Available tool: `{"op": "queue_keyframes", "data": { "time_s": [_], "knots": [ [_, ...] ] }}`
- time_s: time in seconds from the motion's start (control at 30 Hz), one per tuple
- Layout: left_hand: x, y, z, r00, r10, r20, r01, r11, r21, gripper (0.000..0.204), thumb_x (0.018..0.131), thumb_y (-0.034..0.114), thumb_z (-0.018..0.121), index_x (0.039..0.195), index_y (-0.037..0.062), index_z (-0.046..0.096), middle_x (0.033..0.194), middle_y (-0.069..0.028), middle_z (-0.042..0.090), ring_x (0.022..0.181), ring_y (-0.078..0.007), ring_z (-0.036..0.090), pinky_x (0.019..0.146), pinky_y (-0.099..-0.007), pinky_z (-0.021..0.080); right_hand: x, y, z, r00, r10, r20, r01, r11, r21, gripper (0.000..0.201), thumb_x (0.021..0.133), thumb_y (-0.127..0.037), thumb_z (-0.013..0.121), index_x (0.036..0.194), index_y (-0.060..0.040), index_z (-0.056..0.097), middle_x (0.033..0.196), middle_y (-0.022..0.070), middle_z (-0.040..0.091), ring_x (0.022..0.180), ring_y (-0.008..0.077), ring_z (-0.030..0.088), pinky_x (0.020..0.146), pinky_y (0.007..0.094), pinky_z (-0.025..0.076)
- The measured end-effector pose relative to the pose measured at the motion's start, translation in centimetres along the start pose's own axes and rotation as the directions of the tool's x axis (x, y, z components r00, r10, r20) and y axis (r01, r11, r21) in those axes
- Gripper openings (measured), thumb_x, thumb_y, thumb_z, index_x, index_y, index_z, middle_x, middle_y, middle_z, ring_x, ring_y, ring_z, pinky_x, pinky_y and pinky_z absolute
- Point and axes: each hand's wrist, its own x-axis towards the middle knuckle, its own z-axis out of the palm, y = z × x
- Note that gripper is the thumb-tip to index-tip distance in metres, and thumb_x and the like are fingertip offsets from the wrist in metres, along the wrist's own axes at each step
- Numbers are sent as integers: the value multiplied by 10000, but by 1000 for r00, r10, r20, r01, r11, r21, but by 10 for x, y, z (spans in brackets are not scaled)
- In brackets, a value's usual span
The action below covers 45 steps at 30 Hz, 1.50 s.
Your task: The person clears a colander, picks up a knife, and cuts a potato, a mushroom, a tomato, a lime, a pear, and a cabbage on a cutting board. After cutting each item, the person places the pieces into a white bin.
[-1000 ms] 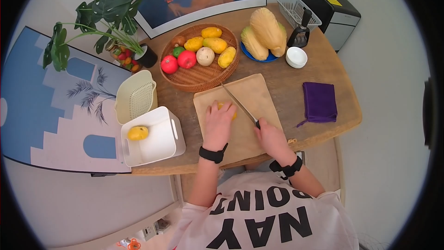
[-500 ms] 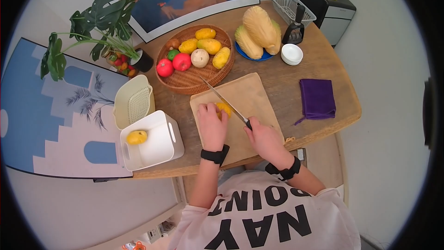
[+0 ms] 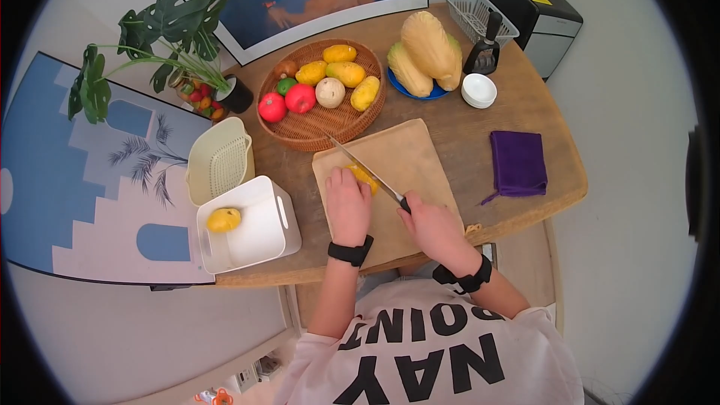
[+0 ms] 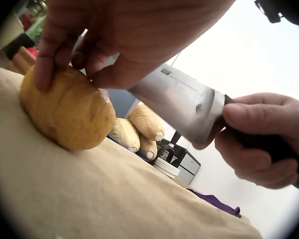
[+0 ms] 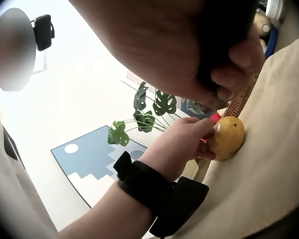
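Note:
On the tan sheet (image 3: 412, 154) lies a yellow potato (image 3: 365, 178), partly hidden by the fingers of the left hand (image 3: 347, 208), which grips its near left side. In the left wrist view, fingertips curl over the potato (image 4: 72, 117), and thin lines run across its skin. The right hand (image 3: 437, 232) is wrapped around the black handle of a knife (image 3: 367, 168). The blade slants up and left over the potato in the head view. In the left wrist view the blade (image 4: 177, 99) stands beside and beyond the potato; whether they touch, I cannot tell.
Behind the sheet is a wicker basket (image 3: 322, 121) of vegetables, with a blue plate (image 3: 401, 88) of large pale vegetables and white bowls (image 3: 479, 91) to its right. A white bin (image 3: 255, 244) holding one potato stands left; a purple cloth (image 3: 518, 164) lies right.
Compared with a second ago, the knife has swung and shifted left, with its tip farther left. The left hand has moved slightly left, and more of the potato shows.

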Motion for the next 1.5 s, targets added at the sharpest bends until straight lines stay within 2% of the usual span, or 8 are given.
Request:
{"op": "queue_keyframes", "data": {
  "time_s": [0.1, 0.3, 0.4, 0.6, 1.0, 1.33, 1.43, 1.5],
  "knots": [
    [0, 3, 0, 1000, 2, 13, -2, 1000, 5, 158, 802, 11, 646, 908, -23, 534, 954, -193, 516, 916, -389, 537, 806, -470, 460, 3, 2, 8, 998, 24, 52, -22, 999, -36, 221, 997, -225, 553, 1001, -15, 487, 828, 204, 674, 732, 407, 670, 620, 500, 524],
    [-3, 0, -1, 1000, -2, -5, 2, 1000, 1, 197, 805, -4, 645, 947, -32, 510, 979, -205, 508, 940, -406, 538, 818, -479, 460, 0, -6, 3, 1000, -2, -2, 3, 999, 33, 210, 991, -211, 562, 989, -17, 482, 829, 204, 670, 753, 401, 672, 624, 498, 523],
    [-4, 2, 0, 1000, -19, -10, 19, 1000, -9, 193, 809, -9, 640, 942, -32, 502, 979, -212, 506, 952, -412, 539, 822, -483, 459, 4, -3, 10, 997, 12, 72, -12, 1000, 0, 209, 990, -206, 563, 989, -15, 481, 850, 204, 673, 769, 401, 672, 632, 496, 525],
    [-5, 1, 0, 999, -31, -16, 31, 999, -29, 199, 811, -22, 630, 950, -31, 488, 981, -226, 502, 962, -425, 538, 824, -490, 459, 0, -5, 12, 998, -66, -21, 67, 997, 43, 210, 990, -203, 562, 993, -9, 482, 860, 205, 674, 771, 403, 670, 640, 491, 527],
    [-7, 1, -2, 998, -57, -9, 56, 996, -65, 225, 809, -33, 631, 964, -35, 468, 994, -241, 497, 959, -446, 536, 812, -500, 460, 6, -2, 17, 998, -23, 55, 21, 999, 38, 214, 988, -203, 565, 994, -4, 485, 832, 211, 670, 784, 412, 669, 642, 499, 525],
    [-6, 5, -7, 997, -66, 29, 68, 996, -62, 235, 794, -24, 643, 956, -20, 473, 975, -225, 497, 951, -438, 536, 812, -498, 461, 5, 6, 21, 1000, -26, -11, 27, 995, 92, 226, 983, -224, 577, 1007, -16, 492, 786, 227, 661, 753, 427, 660, 635, 520, 513],
    [-5, 7, -11, 997, -50, 66, 49, 999, 10, 330, 766, -44, 636, 1075, -11, 525, 1117, -221, 523, 1073, -429, 527, 870, -510, 460, 7, 9, 15, 996, 74, -56, -68, 992, 106, 229, 974, -228, 596, 1007, -26, 494, 757, 239, 654, 734, 448, 649, 628, 539, 499],
    [-6, 11, -12, 998, 31, 57, -37, 994, 106, 470, 745, -58, 639, 1195, 30, 540, 1252, -211, 502, 1168, -424, 492, 915, -522, 449, 10, 22, 14, 991, 95, -98, -90, 995, 51, 230, 974, -230, 591, 1008, -25, 492, 755, 240, 656, 734, 448, 651, 632, 541, 502]
  ]
}}
